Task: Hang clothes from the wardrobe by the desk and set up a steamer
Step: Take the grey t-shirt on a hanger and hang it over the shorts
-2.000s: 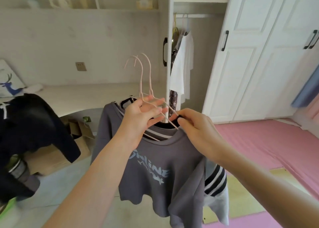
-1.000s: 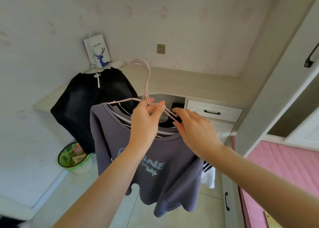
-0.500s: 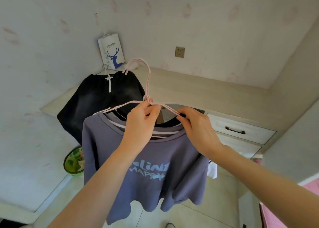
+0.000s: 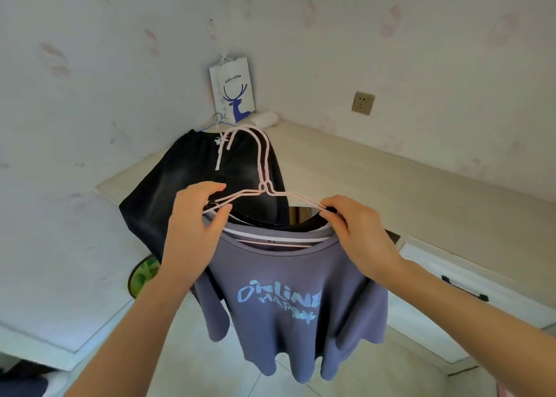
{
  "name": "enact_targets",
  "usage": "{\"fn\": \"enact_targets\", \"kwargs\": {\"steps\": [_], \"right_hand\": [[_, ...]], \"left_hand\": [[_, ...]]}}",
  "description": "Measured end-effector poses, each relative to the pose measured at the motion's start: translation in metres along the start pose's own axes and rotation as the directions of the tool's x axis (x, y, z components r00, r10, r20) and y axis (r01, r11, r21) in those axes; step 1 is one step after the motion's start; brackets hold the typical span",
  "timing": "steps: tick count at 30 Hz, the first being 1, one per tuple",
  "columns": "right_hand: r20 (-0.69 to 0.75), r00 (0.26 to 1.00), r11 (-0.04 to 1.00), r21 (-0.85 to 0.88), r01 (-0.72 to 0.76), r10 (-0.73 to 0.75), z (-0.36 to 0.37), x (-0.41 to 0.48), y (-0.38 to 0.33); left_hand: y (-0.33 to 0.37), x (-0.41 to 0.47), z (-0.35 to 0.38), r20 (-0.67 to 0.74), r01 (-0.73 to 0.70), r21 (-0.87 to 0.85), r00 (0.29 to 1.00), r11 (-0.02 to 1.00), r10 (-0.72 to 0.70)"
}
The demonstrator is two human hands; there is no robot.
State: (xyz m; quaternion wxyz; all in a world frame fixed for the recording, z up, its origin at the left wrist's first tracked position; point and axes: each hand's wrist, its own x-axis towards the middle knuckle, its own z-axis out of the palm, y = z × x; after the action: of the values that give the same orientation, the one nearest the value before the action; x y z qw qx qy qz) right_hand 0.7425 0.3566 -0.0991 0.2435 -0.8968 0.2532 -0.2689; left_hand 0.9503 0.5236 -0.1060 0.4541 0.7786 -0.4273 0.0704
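left hand pinching one shoulder of pink hangers | right hand pinching other shoulder at collar | purple sweatshirt carried on hangers, in air before tabletop, not yet hung | black garment already hanging at tabletop edge | steamer not in view; set-up judged still outstanding

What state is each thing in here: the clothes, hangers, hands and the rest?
Purple T-shirt: hanging, held in the air.
Pink hangers: two together, carrying clothes.
Left hand: pinching the hangers.
Right hand: pinching the hangers.
Black garment: hanging off the desk edge.
Drawer: closed.
Wall socket: empty.
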Motion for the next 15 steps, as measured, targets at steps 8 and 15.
{"fn": "enact_targets", "kwargs": {"steps": [8, 15], "right_hand": [[0.021, 1.0, 1.0, 0.009, 0.019, -0.019, 0.029, 0.072, 0.01], [-0.01, 1.0, 1.0, 0.019, -0.019, 0.019, 0.071, 0.158, -0.007]], "left_hand": [[-0.086, 0.055, 0.015, 0.152, 0.048, 0.071, 0.987, 0.996, -0.058], [-0.152, 0.131, 0.005, 0.108, -0.022, 0.124, 0.994, 0.992, 0.009]]}}
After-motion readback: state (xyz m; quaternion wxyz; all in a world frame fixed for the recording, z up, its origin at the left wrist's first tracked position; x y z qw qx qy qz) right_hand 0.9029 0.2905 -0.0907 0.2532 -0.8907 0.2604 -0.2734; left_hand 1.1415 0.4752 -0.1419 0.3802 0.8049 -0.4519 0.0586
